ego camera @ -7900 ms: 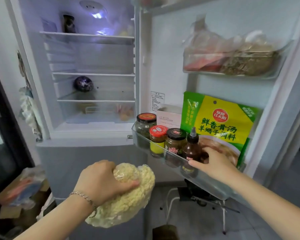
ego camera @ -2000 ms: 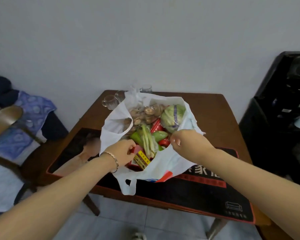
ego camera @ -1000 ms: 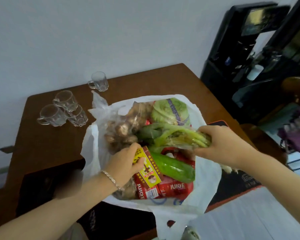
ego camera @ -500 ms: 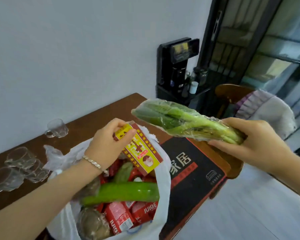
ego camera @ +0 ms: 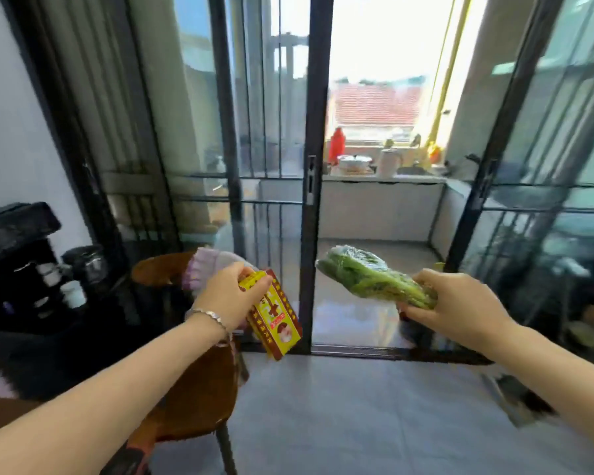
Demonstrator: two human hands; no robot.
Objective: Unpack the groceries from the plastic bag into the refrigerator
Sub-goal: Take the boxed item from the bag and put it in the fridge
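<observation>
Groceries in mid-carry: my left hand (ego camera: pixel 230 296) grips a yellow-and-red carton (ego camera: pixel 275 318) by its upper end, fingers curled over the top, and the carton hangs tilted with its lower end toward 5 o'clock. My right hand (ego camera: pixel 460 303) is closed round the stem end of a film-wrapped bunch of greens (ego camera: pixel 371 281), leaves pointing to 10 o'clock. The greens sit at 3 o'clock from the carton, apart from it, both above the tiled floor (ego camera: pixel 357 423). Neither the plastic bag nor the refrigerator is in frame, so I judge both items are on the way between the two.

To carry well, I should hold the greens firmly but lightly so the leaves do not bruise. I should also take the carton lower down so it does not swing, and steer wide of the wooden chair (ego camera: pixel 192 389) at 7 o'clock.

The carton is shut and its contents are unseen; clear film encloses the greens. Beyond the sliding glass door (ego camera: pixel 311 200), at 1 o'clock, a balcony counter (ego camera: pixel 408 180) carries a lidded pot (ego camera: pixel 354 162) and a red bottle (ego camera: pixel 336 145). What they hold cannot be told.
</observation>
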